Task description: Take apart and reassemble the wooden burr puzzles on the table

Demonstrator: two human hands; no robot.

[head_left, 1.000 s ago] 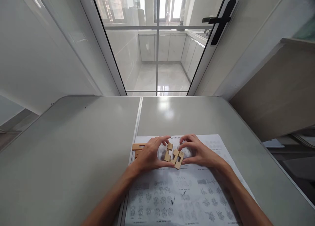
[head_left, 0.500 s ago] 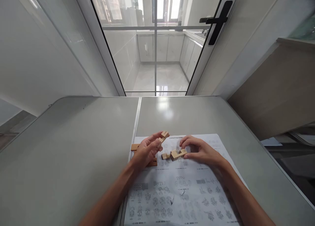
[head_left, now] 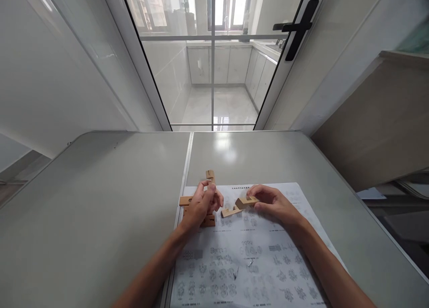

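Observation:
My left hand (head_left: 203, 205) pinches a notched wooden puzzle piece (head_left: 210, 174), which stands nearly upright above the fingers with a dark mark on its end. Between thumb and fingers, my right hand (head_left: 273, 203) grips another notched wooden block (head_left: 246, 202), tilted just over the sheet. A third notched wooden piece (head_left: 230, 212) lies on the paper, partly behind that block; whether the two touch I cannot tell. Beneath and beside my left hand rest several darker wooden pieces with black marks, among them one at the back (head_left: 185, 201) and one in front (head_left: 209, 221).
A large printed sheet (head_left: 248, 285) with rows of small assembly drawings lies under both hands on the grey table (head_left: 100, 209). A metal seam (head_left: 187, 154) runs along the tabletop. Beyond the table stands a glass door with a black handle (head_left: 299, 29).
My left hand has turned its piece from slanting right to nearly upright. My right hand has lifted and turned its block, and the loose piece on the paper now shows more of its length.

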